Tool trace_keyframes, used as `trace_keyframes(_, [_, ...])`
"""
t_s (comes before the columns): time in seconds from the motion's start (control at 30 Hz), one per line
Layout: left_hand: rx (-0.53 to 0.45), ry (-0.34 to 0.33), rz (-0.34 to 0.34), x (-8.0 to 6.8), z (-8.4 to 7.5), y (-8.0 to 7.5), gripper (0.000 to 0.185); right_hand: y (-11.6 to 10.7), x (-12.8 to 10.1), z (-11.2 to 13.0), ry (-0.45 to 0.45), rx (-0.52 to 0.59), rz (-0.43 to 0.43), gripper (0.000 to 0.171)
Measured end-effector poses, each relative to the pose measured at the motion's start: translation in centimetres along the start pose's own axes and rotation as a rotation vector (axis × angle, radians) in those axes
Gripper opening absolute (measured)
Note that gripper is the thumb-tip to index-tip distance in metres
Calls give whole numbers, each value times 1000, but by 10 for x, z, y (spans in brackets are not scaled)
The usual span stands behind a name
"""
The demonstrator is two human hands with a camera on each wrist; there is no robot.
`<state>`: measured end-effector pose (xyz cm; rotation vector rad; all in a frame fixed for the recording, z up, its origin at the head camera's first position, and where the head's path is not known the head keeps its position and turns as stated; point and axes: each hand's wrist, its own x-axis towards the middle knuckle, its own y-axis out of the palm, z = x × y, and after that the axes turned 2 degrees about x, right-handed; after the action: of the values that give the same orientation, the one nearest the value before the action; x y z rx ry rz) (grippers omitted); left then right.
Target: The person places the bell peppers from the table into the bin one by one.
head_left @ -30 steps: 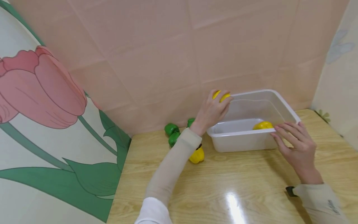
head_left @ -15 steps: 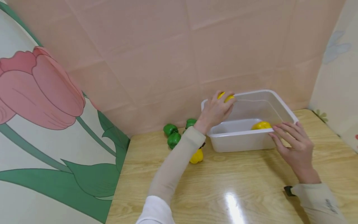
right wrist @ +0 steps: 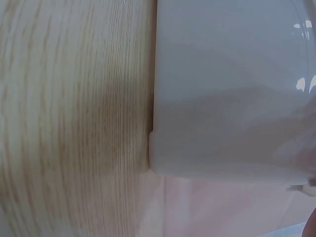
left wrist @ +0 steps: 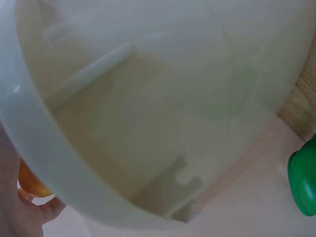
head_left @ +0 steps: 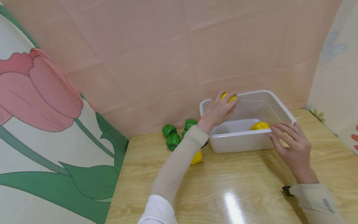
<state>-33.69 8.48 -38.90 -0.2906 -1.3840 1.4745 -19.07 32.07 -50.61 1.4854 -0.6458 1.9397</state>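
Note:
In the head view, my left hand (head_left: 219, 111) holds a yellow bell pepper (head_left: 230, 98) over the left part of a whitish plastic bin (head_left: 240, 143). The fingers curl round the pepper from above and hide part of it. Inside the bin lies another yellow bell pepper (head_left: 260, 125), near the front right. My right hand (head_left: 293, 144) grips the front right rim, fingers over the edge and thumb on the outer side. The left wrist view shows the held pepper (left wrist: 30, 180) at lower left, partly behind the bin's rim (left wrist: 54, 153).
Left of the bin, several green bell peppers (head_left: 173, 142) stand clustered on the wooden table (head_left: 207, 186). A yellow bell pepper (head_left: 197, 157) sits in front of them, partly hidden by the left sleeve (head_left: 179, 165). A pink sheet (head_left: 156, 77) hangs behind the table.
My left hand has moved a little to the right, carrying the yellow bell pepper farther over the bin. The right hand keeps its place on the rim. The head view has shifted slightly.

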Motion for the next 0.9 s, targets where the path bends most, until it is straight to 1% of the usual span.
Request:
trace_keyframes(0.13, [4, -5, 0, 2, 0, 2, 34, 0, 0, 1, -1, -3, 7, 40])
trace_keyframes(0.33, [12, -20, 31, 2, 2, 3, 35, 0, 0, 2, 5, -1, 11, 41])
trace_keyframes(0.57, [-5, -71, 29, 2, 2, 2, 40, 0, -2, -3, 7, 4, 7, 37])
trace_keyframes(0.73, [26, -46, 38, 0, 1, 0, 43, 2, -3, -4, 6, 12, 7, 34])
trace_keyframes(0.9, [72, -32, 38, -3, 0, -2, 45, 2, -3, -2, 16, 11, 9, 37])
